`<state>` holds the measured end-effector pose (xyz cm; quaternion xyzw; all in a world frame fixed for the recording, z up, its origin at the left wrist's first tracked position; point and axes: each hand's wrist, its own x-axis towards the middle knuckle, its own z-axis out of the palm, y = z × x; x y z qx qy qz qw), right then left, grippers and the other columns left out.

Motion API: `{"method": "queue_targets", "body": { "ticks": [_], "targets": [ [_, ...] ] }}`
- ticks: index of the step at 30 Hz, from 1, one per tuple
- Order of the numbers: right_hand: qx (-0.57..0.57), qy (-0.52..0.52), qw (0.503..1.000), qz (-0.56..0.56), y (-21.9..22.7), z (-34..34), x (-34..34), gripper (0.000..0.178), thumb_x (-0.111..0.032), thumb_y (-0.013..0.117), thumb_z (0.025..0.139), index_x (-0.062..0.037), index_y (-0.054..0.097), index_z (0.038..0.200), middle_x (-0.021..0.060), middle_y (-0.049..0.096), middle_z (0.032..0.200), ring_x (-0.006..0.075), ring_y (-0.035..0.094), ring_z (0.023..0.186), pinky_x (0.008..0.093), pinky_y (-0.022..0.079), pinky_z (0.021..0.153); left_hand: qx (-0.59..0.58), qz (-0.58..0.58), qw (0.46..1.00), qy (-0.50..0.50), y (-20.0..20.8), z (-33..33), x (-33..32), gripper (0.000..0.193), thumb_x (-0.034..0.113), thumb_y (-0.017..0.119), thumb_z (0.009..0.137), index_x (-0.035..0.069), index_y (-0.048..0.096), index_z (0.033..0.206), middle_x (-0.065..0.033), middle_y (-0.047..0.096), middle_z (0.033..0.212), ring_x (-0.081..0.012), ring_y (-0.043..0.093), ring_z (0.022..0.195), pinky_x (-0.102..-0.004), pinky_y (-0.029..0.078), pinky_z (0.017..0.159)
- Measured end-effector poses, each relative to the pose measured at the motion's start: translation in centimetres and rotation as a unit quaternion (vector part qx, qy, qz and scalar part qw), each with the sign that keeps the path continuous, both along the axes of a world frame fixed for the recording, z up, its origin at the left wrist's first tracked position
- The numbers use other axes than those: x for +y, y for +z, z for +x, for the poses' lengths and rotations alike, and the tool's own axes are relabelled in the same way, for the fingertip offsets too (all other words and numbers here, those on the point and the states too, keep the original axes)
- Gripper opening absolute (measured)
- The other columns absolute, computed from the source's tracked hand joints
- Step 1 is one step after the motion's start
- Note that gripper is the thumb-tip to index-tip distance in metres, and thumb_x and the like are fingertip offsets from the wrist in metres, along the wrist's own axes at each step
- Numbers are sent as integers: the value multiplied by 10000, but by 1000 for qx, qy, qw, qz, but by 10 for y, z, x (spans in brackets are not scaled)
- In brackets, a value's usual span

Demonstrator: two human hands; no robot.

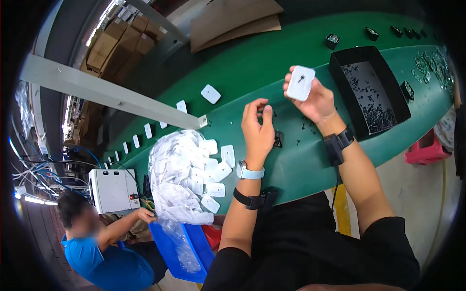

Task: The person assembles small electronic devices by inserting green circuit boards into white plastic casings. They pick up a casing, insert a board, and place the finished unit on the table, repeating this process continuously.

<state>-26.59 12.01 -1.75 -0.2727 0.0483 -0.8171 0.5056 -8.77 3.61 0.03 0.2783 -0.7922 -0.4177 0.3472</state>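
Observation:
My right hand holds up a white rounded rectangular plastic cover, gripped by its edges. A small black piece sits near the middle of the cover's face. To its left, above the green table, is my left hand, fingers loosely bent and thumb apart, with nothing visible in it. Beside that hand a black part lies partly hidden. Several small black pieces are scattered on the table between my hands. A clear plastic bag spills many similar white covers left of my left wrist.
Right of my right hand stands a black box of small black pieces. Green circuit boards lie at the far right. White covers line the far strip under a slanted metal beam. At left, a person sits near a blue bin.

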Motion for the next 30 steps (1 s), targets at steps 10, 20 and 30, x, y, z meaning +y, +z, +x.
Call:
{"method": "queue_targets", "body": {
  "ticks": [10,20,30],
  "targets": [
    [73,-12,997,30,3,-6,4,684,-350,717,910,41,453,1404,176,626,1259,311,648,1130,445,527,1003,-97,-63,992,-51,13,30,44,516,128,846,731,2,571,1150,-152,626,1040,-271,620,953,-360,510,859],
    [146,-7,984,102,18,17,3,659,-353,748,894,11,494,1380,162,662,1201,273,680,1075,399,556,944,321,575,751,-41,19,24,-7,233,236,538,1035,21,570,1117,-130,643,999,-273,642,934,-400,542,828],
    [205,-44,949,234,22,45,-5,529,28,762,835,31,548,1319,127,670,1157,177,666,1026,321,568,907,351,444,824,-34,13,22,-3,436,85,523,1001,40,444,1427,-136,563,1329,-243,574,1203,-430,460,1059]
  ]
}}
